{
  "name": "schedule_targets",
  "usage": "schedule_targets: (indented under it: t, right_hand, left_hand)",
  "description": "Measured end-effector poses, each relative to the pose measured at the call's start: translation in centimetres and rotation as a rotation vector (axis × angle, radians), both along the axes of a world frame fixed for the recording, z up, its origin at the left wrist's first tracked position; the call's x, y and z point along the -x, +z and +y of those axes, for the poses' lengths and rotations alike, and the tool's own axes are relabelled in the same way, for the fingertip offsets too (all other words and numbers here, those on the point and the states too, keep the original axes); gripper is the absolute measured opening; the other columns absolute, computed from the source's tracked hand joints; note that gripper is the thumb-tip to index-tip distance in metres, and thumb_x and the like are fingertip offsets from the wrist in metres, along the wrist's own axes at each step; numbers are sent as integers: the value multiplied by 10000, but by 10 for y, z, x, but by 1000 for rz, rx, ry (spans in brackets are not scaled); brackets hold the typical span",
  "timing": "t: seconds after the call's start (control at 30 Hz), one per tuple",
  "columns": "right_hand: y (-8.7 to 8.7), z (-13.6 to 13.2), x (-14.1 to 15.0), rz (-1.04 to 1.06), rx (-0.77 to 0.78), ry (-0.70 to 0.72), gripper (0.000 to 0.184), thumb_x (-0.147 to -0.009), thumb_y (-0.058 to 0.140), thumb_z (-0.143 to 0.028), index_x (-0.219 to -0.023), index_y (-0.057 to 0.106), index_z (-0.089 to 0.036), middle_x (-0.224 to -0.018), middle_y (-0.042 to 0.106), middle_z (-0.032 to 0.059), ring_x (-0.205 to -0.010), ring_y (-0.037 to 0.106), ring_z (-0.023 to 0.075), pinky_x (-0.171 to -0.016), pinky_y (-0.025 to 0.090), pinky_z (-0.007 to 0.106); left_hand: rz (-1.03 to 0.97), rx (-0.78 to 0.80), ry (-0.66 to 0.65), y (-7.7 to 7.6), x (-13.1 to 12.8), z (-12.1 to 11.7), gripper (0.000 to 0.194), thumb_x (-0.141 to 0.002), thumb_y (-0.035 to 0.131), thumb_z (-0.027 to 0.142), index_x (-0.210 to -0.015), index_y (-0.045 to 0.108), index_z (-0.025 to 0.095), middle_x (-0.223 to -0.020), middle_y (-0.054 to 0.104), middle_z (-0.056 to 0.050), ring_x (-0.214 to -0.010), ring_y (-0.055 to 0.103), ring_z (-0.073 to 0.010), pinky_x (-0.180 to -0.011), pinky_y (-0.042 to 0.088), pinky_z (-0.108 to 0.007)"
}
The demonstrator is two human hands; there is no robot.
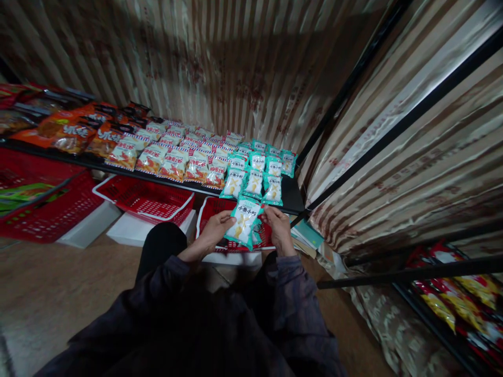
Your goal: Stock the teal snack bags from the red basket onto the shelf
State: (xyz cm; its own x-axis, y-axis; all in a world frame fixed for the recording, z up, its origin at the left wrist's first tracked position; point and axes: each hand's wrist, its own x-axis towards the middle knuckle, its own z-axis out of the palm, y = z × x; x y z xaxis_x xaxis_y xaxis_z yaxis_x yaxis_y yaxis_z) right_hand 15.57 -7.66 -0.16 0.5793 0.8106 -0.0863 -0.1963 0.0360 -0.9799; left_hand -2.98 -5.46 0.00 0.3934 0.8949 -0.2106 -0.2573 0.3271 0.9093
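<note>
Between my two hands is a teal-and-white snack bag (244,222), its printed front facing up. My left hand (215,228) pinches its left edge, thumb on top. At its upper right corner, my right hand (277,224) grips the bag with closed fingers. Under it, a red basket (206,213) with a white rim is partly hidden; some teal packaging shows inside. Just beyond, matching teal snack bags (254,180) stand in rows at the right end of a black shelf (291,192).
White-and-orange snack bags (175,163) and orange bags (74,137) line the shelf to the left. More red baskets (153,201) sit below on white boxes (129,230). Black frame bars (353,170) slant along the right before a striped curtain (236,63). Red-and-yellow bags (451,298) lie lower right.
</note>
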Motion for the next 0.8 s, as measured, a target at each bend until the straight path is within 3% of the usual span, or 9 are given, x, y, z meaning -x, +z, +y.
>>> schedule_targets:
  t: [0.4, 0.57, 0.7, 0.8]
  right_hand:
    - [4, 5, 4, 16, 6, -80, 264, -528, 792, -380, -619, 691, -154, -475, 584, -50, -449, 473, 70, -456, 357, 202]
    - [4, 12, 5, 43, 10, -96, 243, -549, 788, -357, -619, 669, -157, -459, 567, -63, -434, 473, 62, -445, 352, 186]
    - [3, 19, 4, 64, 11, -115, 236, -585, 780, -352, -626, 658, -155, -447, 557, -69, -429, 476, 62, -447, 367, 183]
    - [3, 21, 5, 80, 19, -75, 264, -598, 795, -373, -619, 641, -159, -451, 552, -74, -435, 485, 60, -451, 384, 175]
  left_hand:
    - [-26, 102, 43, -5, -2, -3, 248, -637, 785, 251, -838, 686, 143, -724, 709, -37, -636, 636, -153, -632, 490, -256]
    - [-67, 197, 33, -1, -1, -5, 210, -676, 769, 230, -843, 679, 141, -799, 714, -50, -701, 648, -143, -650, 510, -235]
    - [-110, 313, -2, 0, 1, -10, 232, -675, 784, 223, -856, 655, 156, -878, 705, -61, -754, 664, -167, -667, 555, -284]
    - [-125, 312, 1, -2, 1, -12, 226, -667, 797, 218, -827, 651, 153, -892, 698, -71, -789, 670, -187, -690, 565, -308]
